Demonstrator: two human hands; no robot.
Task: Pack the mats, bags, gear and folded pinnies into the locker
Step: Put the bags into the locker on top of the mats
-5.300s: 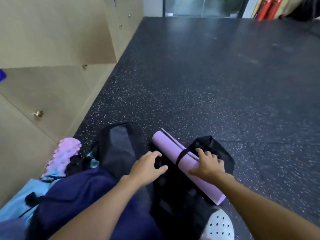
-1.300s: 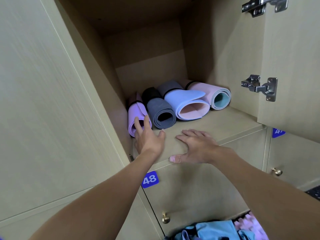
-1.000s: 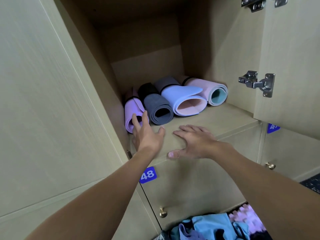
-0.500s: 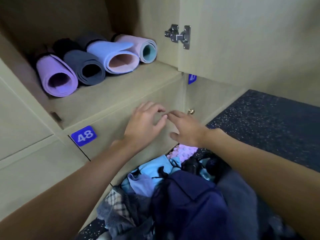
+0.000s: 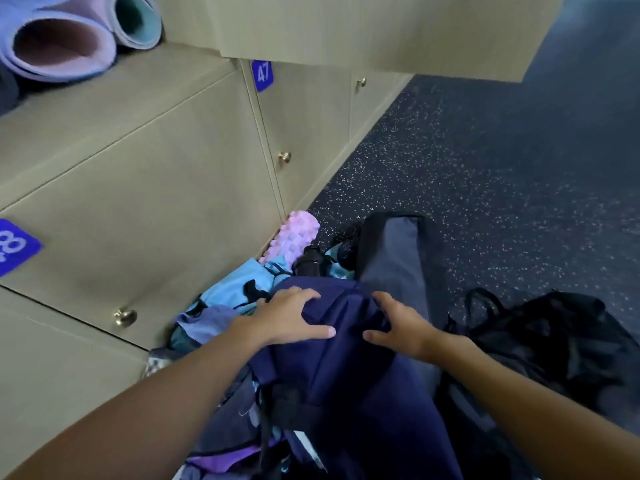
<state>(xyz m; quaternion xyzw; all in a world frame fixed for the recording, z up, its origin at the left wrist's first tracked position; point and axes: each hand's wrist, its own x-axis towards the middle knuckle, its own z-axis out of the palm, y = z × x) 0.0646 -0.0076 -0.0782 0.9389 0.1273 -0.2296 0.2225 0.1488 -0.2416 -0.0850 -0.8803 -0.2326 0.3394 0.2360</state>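
A navy bag (image 5: 349, 382) lies on top of a heap of gear on the floor in front of the lockers. My left hand (image 5: 287, 320) and my right hand (image 5: 398, 323) both press into its upper end, fingers curled into the fabric. Beyond it lie a grey and black bag (image 5: 394, 258), a pink knobbly foam roller (image 5: 294, 237), a black bottle (image 5: 308, 261) and light blue cloth (image 5: 239, 289). Rolled mats (image 5: 59, 46) lie inside the open locker (image 5: 121, 84) at the top left.
A black mesh bag (image 5: 554, 334) sits on the speckled dark floor (image 5: 485, 150) to my right. The open locker door (image 5: 346, 26) hangs overhead. Closed locker doors with brass knobs (image 5: 124, 317) stand to my left, one numbered 47 (image 5: 262, 75).
My view has dropped from the locker shelf to the floor heap. Both hands came down from the locker front and now clutch the navy bag.
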